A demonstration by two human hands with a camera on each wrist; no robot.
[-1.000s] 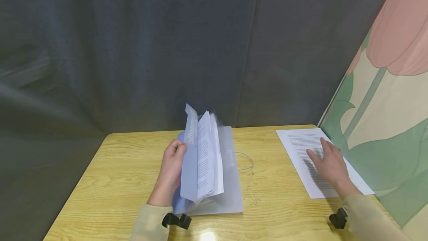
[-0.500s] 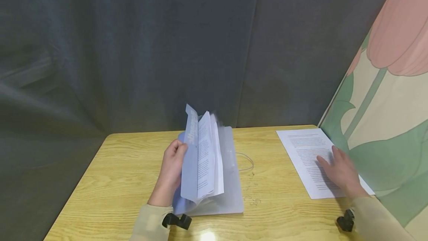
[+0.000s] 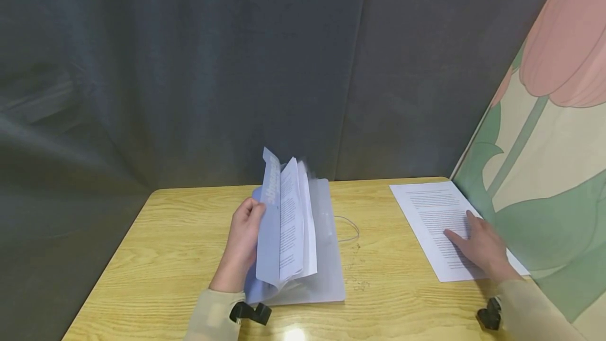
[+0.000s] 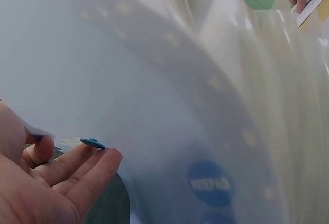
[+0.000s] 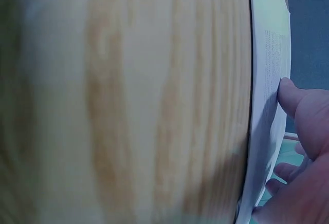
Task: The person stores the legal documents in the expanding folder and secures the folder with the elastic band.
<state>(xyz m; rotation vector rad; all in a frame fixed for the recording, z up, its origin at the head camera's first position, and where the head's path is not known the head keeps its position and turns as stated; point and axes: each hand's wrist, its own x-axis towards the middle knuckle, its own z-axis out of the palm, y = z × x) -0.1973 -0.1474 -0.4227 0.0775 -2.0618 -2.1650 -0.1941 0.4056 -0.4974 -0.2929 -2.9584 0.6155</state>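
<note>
Blue folder (image 3: pixel 268 241) open, papers (image 3: pixel 291 225) inside; printed sheet (image 3: pixel 428 220) flat, right.

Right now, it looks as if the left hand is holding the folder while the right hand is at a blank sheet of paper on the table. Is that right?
Not quite: the sheet of paper isn't blank; the head view shows lines of printed text on it. The left hand is holding the folder, and the right hand is at that sheet on the table.
</note>
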